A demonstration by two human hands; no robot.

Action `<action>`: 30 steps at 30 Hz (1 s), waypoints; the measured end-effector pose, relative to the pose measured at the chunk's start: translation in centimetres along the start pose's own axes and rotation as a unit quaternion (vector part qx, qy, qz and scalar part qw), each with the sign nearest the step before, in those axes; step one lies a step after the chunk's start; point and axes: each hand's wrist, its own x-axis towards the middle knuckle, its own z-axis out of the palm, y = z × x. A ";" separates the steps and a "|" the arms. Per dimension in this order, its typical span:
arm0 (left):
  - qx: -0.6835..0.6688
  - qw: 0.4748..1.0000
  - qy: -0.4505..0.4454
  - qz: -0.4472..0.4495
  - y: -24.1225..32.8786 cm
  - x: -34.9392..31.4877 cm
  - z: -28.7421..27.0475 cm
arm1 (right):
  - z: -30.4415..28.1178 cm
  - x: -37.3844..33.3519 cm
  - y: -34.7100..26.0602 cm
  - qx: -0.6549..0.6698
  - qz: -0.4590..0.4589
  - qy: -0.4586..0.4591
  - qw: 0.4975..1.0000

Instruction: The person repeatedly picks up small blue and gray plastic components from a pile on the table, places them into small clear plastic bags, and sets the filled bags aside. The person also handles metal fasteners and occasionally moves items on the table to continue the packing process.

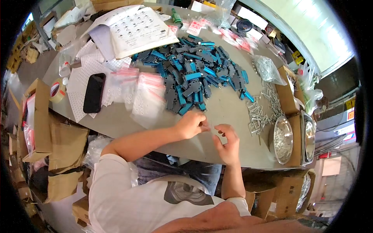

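Near the table's front edge, my left hand (192,125) is closed, with its fingertips pinching what looks like a small clear plastic bag (207,126), blurred and faintly pink. My right hand (228,143) is just to the right of it; its thumb and curled fingers are apart, and I see nothing between them. Beyond both hands lies a large heap of blue and dark grey plastic parts (192,87). To the left is a spread stack of clear zip bags (149,95) with red strips. Bent metal rods, like hex keys (264,110), lie loose at the right.
A clear bowl of small pale pieces (283,140) sits at the right edge beside a cardboard box (296,139). A black phone (94,93) rests on dotted sheets, near a tape roll (58,91). Printed papers (142,29) and a green bottle (176,17) are at the back.
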 end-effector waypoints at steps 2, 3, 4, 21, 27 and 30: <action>-0.041 0.999 0.030 -0.014 -0.2 -0.1 -0.1 | 0.4 0.7 -0.2 -0.015 -0.021 -0.028 0.999; -0.062 0.997 0.044 -0.021 -0.2 0.0 -0.1 | 0.7 1.0 -0.1 -0.026 -0.026 -0.038 0.999; -0.049 0.998 0.042 -0.008 -0.2 -0.1 -0.1 | 0.9 1.1 0.0 -0.038 -0.030 -0.048 0.998; -0.424 0.892 -0.149 -0.056 -1.8 0.1 0.5 | 1.8 10.1 5.2 0.179 0.177 -0.085 0.964; -0.494 0.840 -0.181 -0.130 -1.9 0.8 -0.2 | 7.5 14.2 8.3 -0.049 0.083 -0.081 0.992; -0.670 0.699 -0.174 -0.179 -2.9 1.1 -0.1 | 6.6 13.7 10.3 -0.060 0.051 -0.100 0.992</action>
